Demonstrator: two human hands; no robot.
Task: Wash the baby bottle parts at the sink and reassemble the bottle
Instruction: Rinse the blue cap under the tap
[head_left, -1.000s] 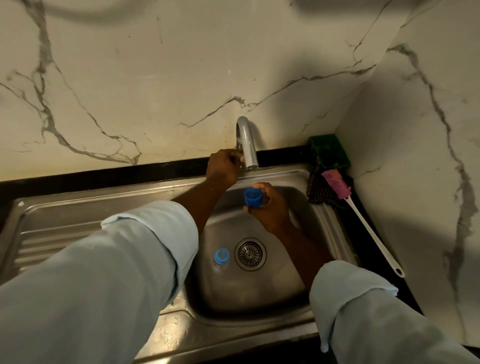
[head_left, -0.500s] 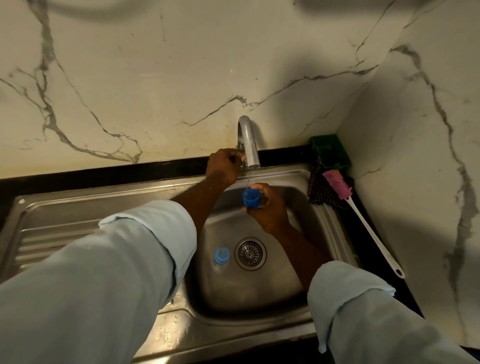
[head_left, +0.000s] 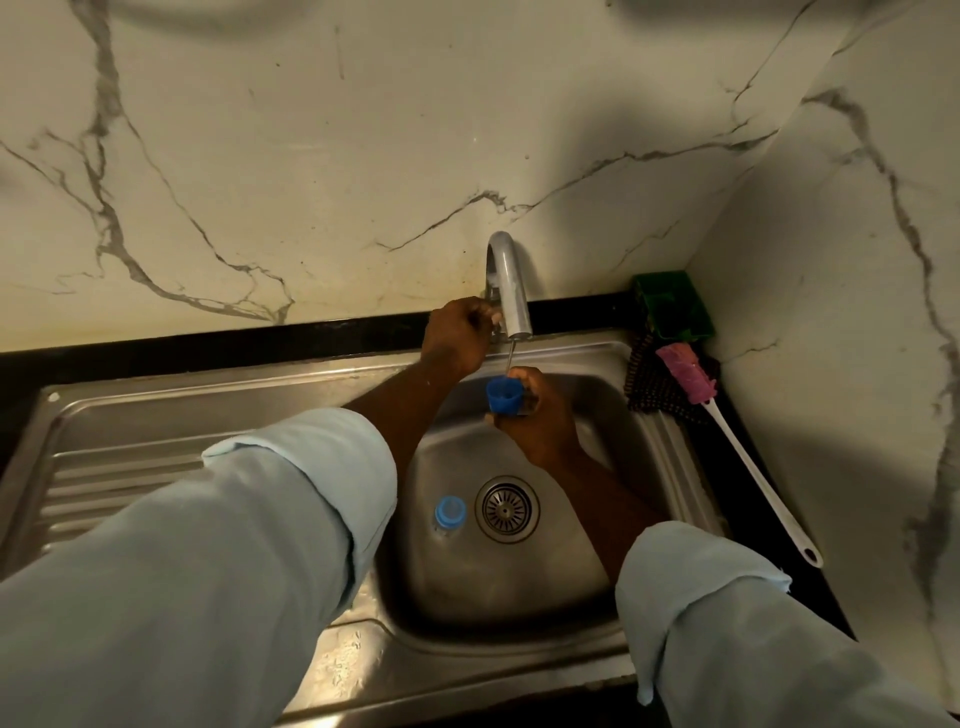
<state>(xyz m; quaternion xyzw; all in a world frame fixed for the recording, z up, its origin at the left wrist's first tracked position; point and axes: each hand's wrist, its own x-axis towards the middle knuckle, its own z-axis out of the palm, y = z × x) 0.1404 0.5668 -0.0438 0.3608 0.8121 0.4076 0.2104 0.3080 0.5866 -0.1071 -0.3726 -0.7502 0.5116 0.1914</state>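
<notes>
Right hand (head_left: 540, 421) grips blue cap (head_left: 503, 396) (under tap (head_left: 511, 291) stream).

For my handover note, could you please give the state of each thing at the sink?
Tap: running, thin stream.
Left hand: grips the tap handle.
Right hand: holds the blue cap under the stream.
Bottle: in the sink, beside the drain.
Bottle brush: lying unused on the counter.

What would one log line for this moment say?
left hand: grips tap handle | right hand: holds blue cap under thin stream | bottle: lies in sink by drain
</notes>
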